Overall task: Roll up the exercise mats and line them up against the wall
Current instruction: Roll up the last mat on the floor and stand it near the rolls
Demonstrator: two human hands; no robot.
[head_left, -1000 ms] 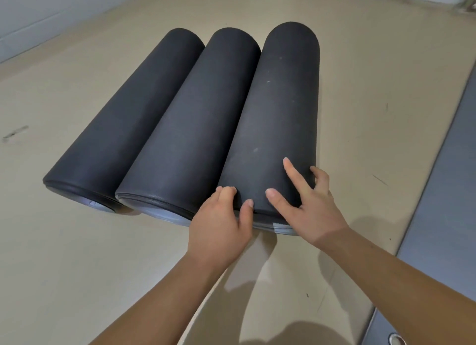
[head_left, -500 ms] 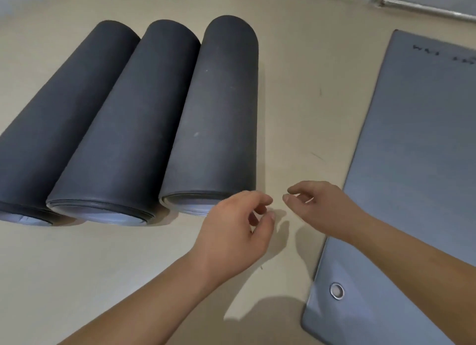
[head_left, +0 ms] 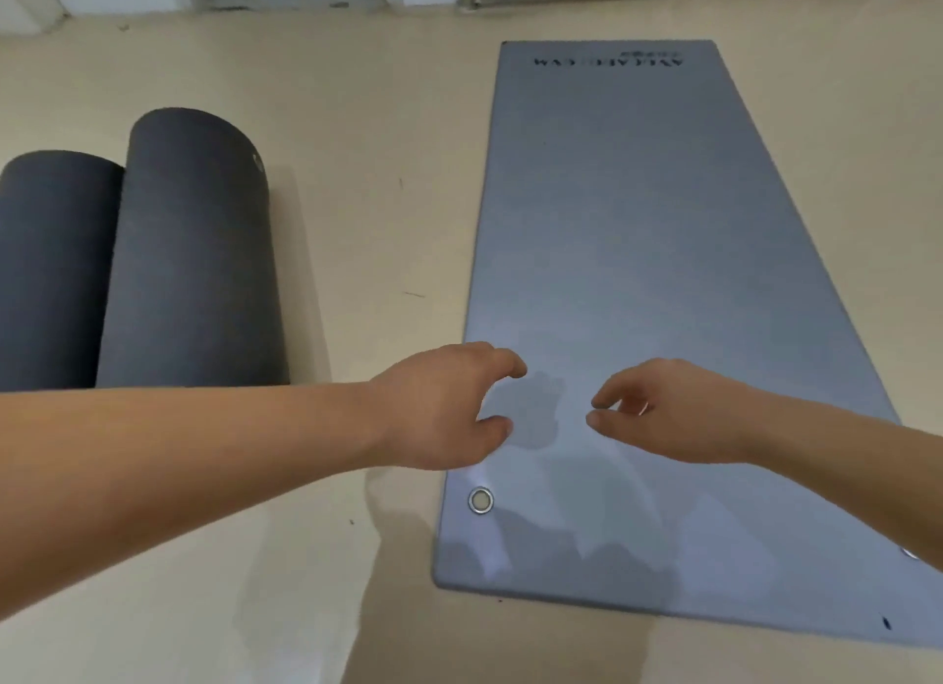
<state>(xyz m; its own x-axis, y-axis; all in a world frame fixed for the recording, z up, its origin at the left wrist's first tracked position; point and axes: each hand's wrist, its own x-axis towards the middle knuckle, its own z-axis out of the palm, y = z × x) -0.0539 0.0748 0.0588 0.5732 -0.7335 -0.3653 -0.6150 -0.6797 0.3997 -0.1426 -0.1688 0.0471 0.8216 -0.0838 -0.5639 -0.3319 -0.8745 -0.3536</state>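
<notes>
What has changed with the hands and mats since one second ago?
Both hands let go of the rolled mat and moved right; the left hand and right hand hover empty over the near end of the flat mat. The other rolled mat stayed beside it.

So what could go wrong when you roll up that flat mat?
1. The left hand and right hand both hover over the left half of the flat mat, so the roll might start crooked.
2. The nearest rolled mat shows no strap; it might loosen or get bumped.
</notes>
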